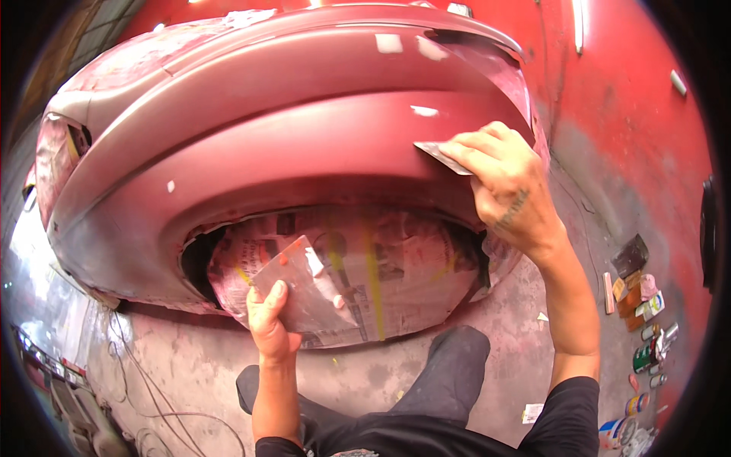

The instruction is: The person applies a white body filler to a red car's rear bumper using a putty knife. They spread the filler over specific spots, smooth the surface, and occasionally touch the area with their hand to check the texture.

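Note:
A dull red car fender (pixel 304 137) curves across the view in front of me. My right hand (pixel 506 179) pinches a thin flat putty spreader (pixel 443 158), its edge at the fender's right part, just below a small white putty patch (pixel 424 111). Whether the edge touches the paint I cannot tell. My left hand (pixel 270 316) grips a flat grey mixing plate (pixel 301 282) by its near left corner, thumb on top. White putty (pixel 326 286) and a small orange dab lie on the plate. It is held in front of the paper-masked wheel (pixel 411 266).
More white patches (pixel 388 43) mark the upper panel, and a small spot (pixel 170 186) sits at left. Cans, sanding blocks and cloths (pixel 640 305) line the floor at right. Hoses (pixel 156 404) trail over the floor at left. A red wall (pixel 632 99) rises at right.

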